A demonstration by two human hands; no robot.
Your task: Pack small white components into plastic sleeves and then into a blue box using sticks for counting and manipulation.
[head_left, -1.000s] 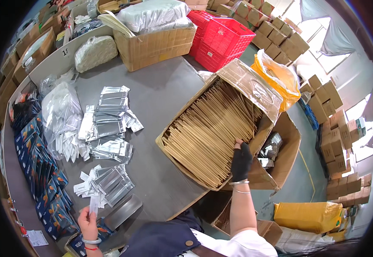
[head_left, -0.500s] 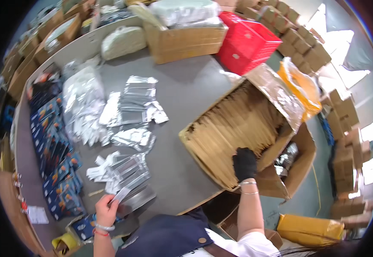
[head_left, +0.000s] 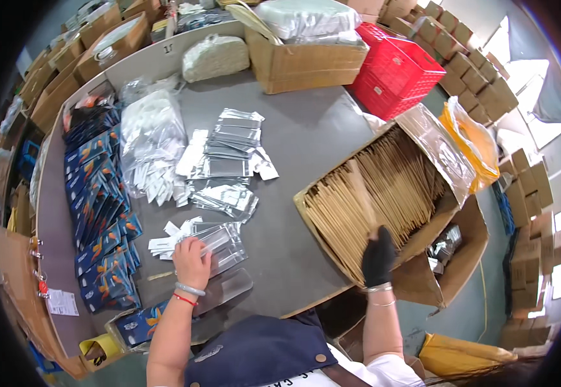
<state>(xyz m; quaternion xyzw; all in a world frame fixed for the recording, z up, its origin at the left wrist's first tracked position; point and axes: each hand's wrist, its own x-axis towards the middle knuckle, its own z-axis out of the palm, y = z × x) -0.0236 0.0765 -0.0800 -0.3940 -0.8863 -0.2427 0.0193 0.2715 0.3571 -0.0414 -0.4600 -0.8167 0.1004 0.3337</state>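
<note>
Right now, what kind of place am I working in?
Probably a packing or warehouse workroom. A grey table holds piles of silvery pouches, an open carton is packed with brown envelopes, and stacked cardboard boxes line the floor.

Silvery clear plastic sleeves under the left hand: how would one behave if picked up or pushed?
Probably floppy and very light: the silvery clear plastic sleeves look thin and flat. Likely slippery: their glossy faces overlap in a loose fan on the smooth grey table, so a push may slide several. The left hand rests on them.
</note>
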